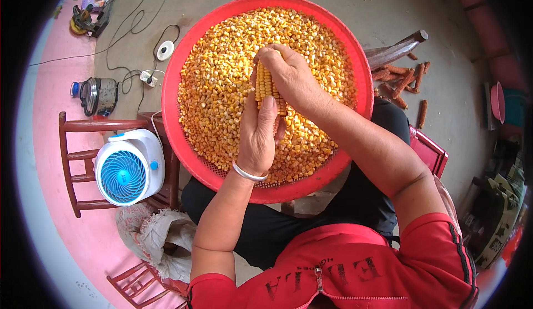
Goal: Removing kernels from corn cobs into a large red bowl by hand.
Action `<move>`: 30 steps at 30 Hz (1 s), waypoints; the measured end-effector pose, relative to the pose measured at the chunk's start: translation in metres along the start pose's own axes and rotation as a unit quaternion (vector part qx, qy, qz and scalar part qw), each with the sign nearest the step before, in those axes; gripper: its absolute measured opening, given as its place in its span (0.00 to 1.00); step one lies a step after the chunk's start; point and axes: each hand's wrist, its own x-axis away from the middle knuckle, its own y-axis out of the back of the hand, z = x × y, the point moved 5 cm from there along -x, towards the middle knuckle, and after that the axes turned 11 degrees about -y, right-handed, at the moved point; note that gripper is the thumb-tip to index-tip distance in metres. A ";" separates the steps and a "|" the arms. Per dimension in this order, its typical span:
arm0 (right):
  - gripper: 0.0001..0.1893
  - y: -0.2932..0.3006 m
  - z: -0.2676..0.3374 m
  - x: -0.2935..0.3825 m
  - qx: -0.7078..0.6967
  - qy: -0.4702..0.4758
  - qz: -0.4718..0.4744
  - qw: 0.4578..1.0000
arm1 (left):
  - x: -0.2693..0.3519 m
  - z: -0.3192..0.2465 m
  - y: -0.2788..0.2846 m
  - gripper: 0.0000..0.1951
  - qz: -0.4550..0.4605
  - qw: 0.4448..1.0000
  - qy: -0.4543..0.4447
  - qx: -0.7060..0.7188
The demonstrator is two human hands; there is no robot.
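Note:
An ear of dried corn (265,85) with rows of yellow kernels is held between both hands over a wide red plastic basket (361,113). My left hand (259,136) cups the lower part of the ear, its thumb lying along the kernels; a silvery bangle circles that wrist. My right hand (293,76) wraps the upper end from the right, its fingers curled over the tip. Part of the ear is hidden by the hands. Loose corn kernels (220,92) fill most of the basket, whose perforated bottom shows near the front edge.
Bare corn cobs (402,80) lie on the floor at right beside a wooden piece (395,51). At left, a white-and-blue fan (129,167) rests on a wooden chair (68,165). Nearby are a metal kettle (99,97), a power strip (148,79) with cables, and a woven sack (166,234).

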 end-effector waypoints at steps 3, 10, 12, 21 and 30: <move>0.14 -0.001 0.001 0.001 -0.027 0.011 -0.002 1.000 | 0.000 -0.004 -0.004 0.17 -0.013 0.999 -0.002 0.030; 0.13 -0.002 0.001 0.005 -0.093 -0.017 -0.003 0.996 | 0.000 0.009 0.003 0.18 -0.044 0.999 -0.025 -0.018; 0.13 -0.002 0.002 0.006 -0.107 -0.019 -0.002 0.994 | -0.001 0.013 0.006 0.19 -0.061 0.998 -0.025 0.014; 0.17 -0.006 0.008 0.005 -0.064 -0.016 0.052 0.996 | -0.006 0.003 0.004 0.24 0.023 0.936 0.144 0.321; 0.16 -0.012 0.010 0.003 -0.089 -0.032 0.133 0.986 | 0.002 -0.003 0.002 0.17 0.076 0.950 0.103 0.285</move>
